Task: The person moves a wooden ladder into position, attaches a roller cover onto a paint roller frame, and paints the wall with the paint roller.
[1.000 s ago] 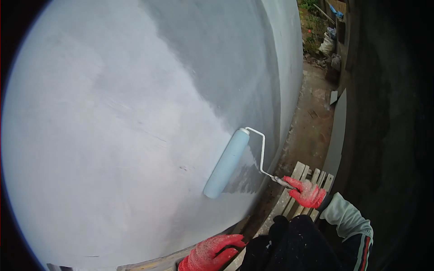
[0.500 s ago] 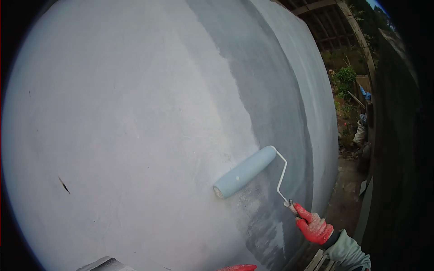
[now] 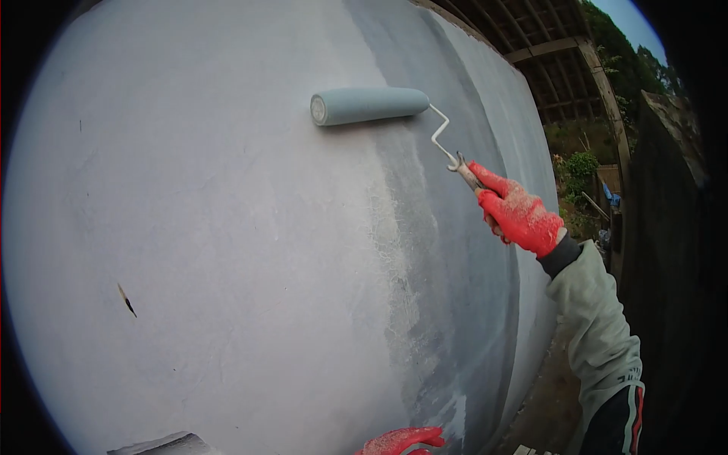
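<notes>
"While the paint roller (image 3: 369,106) lies nearly level against the upper part of the wall (image 3: 189,189), where exactly does it sit?"

"Across the border between the pale surface and the darker grey strip (image 3: 474,303) near the wall's right edge. The sleeve end points left, and the bent white wire (image 3: 440,136) comes off the right end."

"Heavy or light, would you say?"

"Fairly light, I'd guess, though a soaked sleeve would make it front-heavy. The sleeve looks soft and likely slippery if wet; the wire looks stiff, perhaps a little springy. Nothing about it seems fragile."

"So where would you take hold?"

"By the handle (image 3: 468,176), well clear of the sleeve. The gloved right hand (image 3: 523,218) has it there, fingers curled around and the grip closed, with one finger laid along it towards the wire. That ought to steady the twist from the long sleeve."

"And the left hand (image 3: 402,441)?"

"Low down, by the wall's bottom edge, gloved in red too. Some fingers reach out to the right, but most of it is cut off. I can't tell how far open it is, nor whether it holds anything or touches the wall. It's well apart from the roller, anyway."
</notes>
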Demonstrator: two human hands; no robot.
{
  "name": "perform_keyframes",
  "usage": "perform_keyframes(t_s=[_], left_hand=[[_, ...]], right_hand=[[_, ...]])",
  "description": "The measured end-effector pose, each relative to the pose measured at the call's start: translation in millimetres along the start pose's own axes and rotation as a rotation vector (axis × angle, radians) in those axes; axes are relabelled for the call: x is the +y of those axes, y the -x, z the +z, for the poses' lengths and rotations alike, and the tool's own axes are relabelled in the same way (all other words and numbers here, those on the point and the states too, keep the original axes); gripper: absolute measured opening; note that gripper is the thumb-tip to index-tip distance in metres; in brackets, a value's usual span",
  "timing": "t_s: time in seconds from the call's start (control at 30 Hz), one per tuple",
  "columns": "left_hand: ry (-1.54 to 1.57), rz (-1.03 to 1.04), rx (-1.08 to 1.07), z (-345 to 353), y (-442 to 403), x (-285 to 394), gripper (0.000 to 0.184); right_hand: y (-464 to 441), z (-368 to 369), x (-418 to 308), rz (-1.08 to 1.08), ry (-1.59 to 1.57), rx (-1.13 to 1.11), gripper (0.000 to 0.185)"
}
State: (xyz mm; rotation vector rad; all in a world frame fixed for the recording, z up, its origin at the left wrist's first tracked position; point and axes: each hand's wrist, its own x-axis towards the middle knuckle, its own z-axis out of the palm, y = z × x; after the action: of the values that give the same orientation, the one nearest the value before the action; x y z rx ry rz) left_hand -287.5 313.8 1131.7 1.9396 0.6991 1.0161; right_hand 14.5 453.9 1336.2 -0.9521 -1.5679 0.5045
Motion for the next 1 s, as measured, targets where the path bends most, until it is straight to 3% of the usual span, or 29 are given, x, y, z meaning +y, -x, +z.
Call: perform_keyframes(t_s=[0.17,0.27,0.33,0.53,0.83,1.0], left_hand=[[-0.156,0.204,0.223,0,-40,8,0.031],[-0.405,0.353,0.442,-2,-64,18,0.03],[-0.746,0.488,0.59,-8,-76,30,0.031],[-0.907,0.532,0.894,-21,-91,37,0.032],[-1.109,0.562,1.006,-67,-91,20,0.038],[-1.269,0.536,0.988,-93,-91,7,0.042]], right_hand=[[-73,-22,-58,-0.175,0.073,0.052,0.049],[-114,-27,-94,-0.238,0.104,0.109,0.045],[-137,-33,-123,-0.261,0.074,0.102,0.039],[-224,-44,-179,-0.303,-0.081,0.114,0.029],[-278,-38,-251,-0.454,0.007,0.176,0.022],[-327,-33,-282,-0.669,0.436,0.38,0.019]])
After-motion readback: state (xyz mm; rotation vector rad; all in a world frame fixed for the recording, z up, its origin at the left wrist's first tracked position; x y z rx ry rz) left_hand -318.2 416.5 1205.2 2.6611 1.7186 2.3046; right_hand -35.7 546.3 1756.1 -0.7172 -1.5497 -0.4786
